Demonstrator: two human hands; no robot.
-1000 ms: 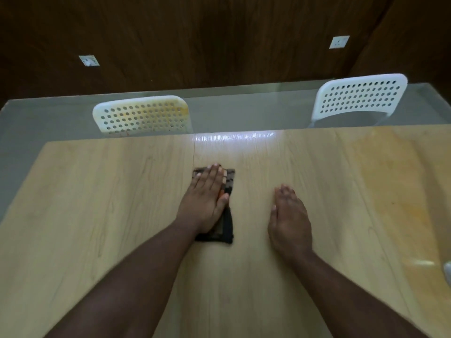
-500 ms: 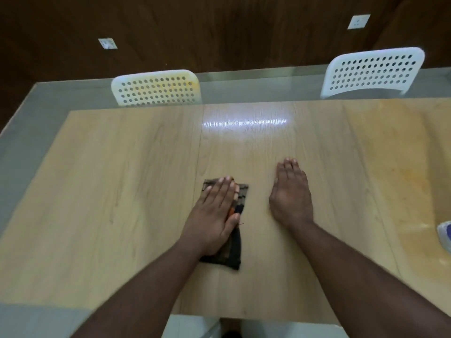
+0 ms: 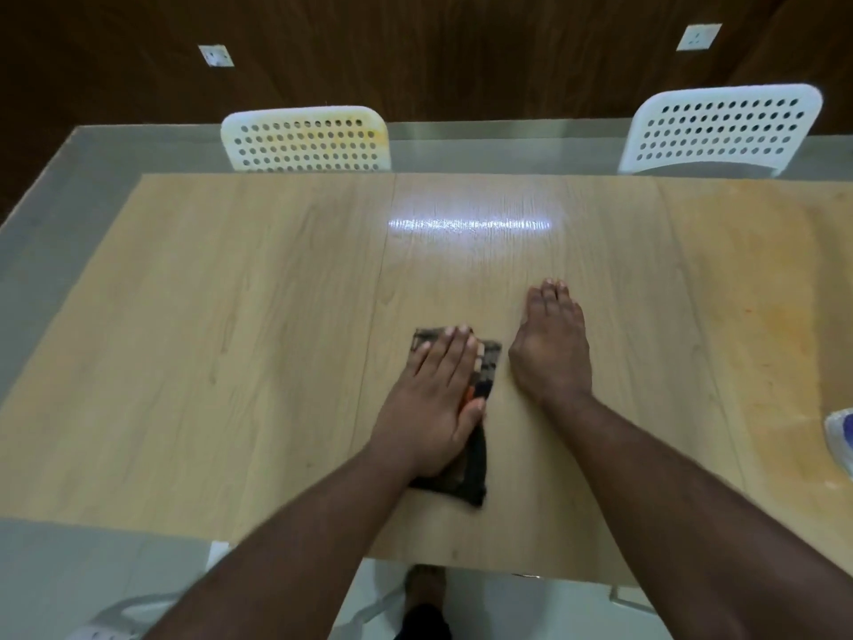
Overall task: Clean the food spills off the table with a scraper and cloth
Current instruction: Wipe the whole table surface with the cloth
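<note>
The left hand [image 3: 436,399] lies flat, fingers straight, pressing the dark cloth [image 3: 480,436] onto the desk [image 3: 231,339] at lower centre, probably wiping; the right hand [image 3: 551,348] rests open beside it, bracing.

Two white perforated chairs [image 3: 305,140] [image 3: 720,129] are standing beyond the table [image 3: 231,316], before a dark wooden wall [image 3: 438,53] carrying two sockets [image 3: 215,55] [image 3: 698,36]. Lamp light [image 3: 468,224] is reflecting on the tabletop.

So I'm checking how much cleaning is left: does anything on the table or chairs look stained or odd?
Yes. An orange-yellow smear covers the table toward its right end, away from the cloth under the left hand. The left chair's back is also yellow-stained.
</note>
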